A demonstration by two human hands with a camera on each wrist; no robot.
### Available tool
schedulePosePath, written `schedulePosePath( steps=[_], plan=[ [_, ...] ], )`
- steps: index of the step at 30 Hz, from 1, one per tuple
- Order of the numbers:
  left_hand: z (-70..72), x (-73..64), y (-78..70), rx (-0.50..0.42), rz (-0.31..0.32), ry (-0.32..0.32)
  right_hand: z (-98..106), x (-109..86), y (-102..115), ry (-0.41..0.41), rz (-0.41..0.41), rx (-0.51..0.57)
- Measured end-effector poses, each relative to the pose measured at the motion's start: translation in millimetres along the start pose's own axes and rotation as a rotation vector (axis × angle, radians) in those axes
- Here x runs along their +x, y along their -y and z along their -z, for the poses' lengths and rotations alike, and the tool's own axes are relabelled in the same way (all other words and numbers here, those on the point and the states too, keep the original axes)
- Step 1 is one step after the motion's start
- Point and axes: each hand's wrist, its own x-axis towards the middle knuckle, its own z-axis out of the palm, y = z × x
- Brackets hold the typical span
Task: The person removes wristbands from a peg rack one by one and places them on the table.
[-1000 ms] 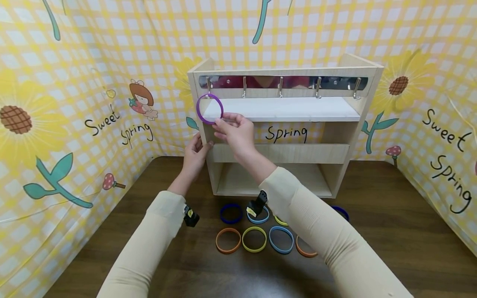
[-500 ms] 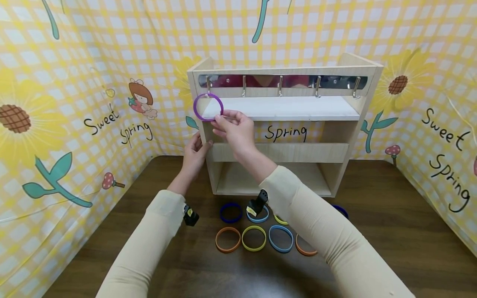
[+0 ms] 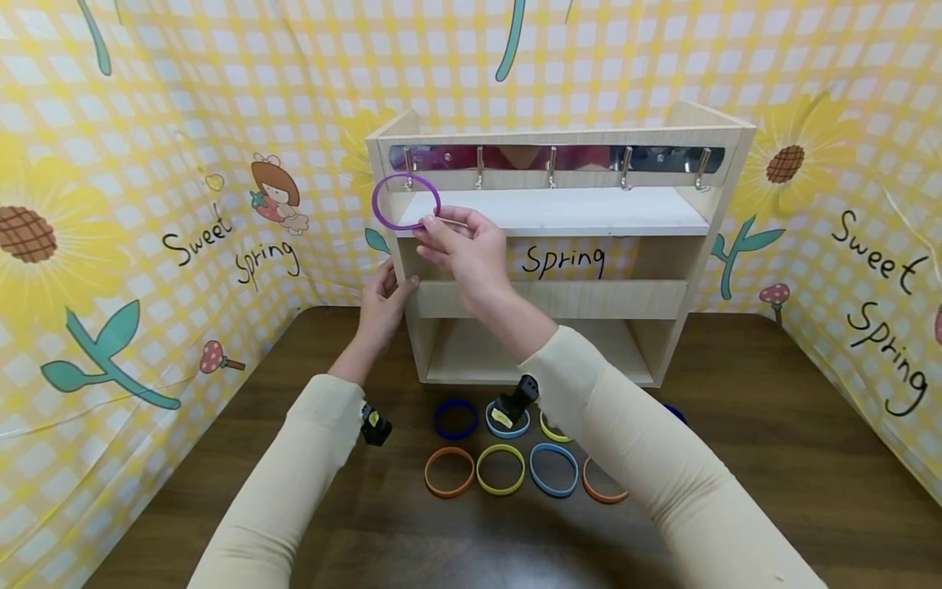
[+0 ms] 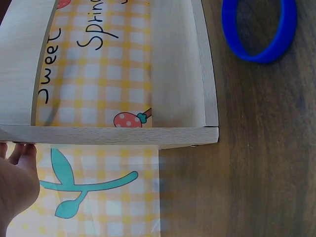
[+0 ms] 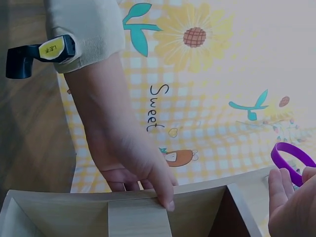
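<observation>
My right hand (image 3: 471, 249) pinches a purple silicone wristband (image 3: 374, 201) between thumb and fingers at its right side. The band is held in front of the leftmost hook (image 3: 408, 168) and overlaps it in the head view. In the right wrist view the purple wristband (image 5: 282, 162) stands tilted above the fingertips. My left hand (image 3: 381, 307) grips the left side panel of a pale wooden shelf (image 3: 552, 300), thumb at the front edge and fingers on the outer face. The left wrist view shows only part of this left hand (image 4: 19, 182) at the panel.
A metal strip (image 3: 515, 158) with several hooks runs across the shelf's top. On the dark table before it lie several wristbands, among them dark blue (image 3: 455, 438), orange (image 3: 450, 495), yellow (image 3: 501, 493) and light blue (image 3: 553, 495). My right sleeve (image 3: 633, 425) covers some. Checked cloth surrounds the table.
My right hand has raised the purple wristband slightly and shifted it left, and the band now looks flatter, tipped back. The left hand has stayed on the side panel.
</observation>
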Motion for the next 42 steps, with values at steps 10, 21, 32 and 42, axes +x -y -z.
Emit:
schedulePosePath(
  steps=[10, 21, 32, 42],
  plan=[
    [-1.6, -1.4, -0.3, 0.000, -0.007, -0.008, 23, -18.3, 11, 0.049, -0.003, -0.052],
    [-3.0, -4.0, -16.7, -0.020, 0.069, 0.002, 72, -37.3, 18, 0.096, -0.059, -0.137],
    [-7.2, -10.1, -27.8, -0.011, 0.078, -0.002, 128, -58.5, 25, 0.117, -0.134, -0.295],
    [-8.0, -8.9, -27.9, -0.023, 0.079, 0.001, 177, -79.1, 30, 0.093, -0.205, -0.409]
  ],
)
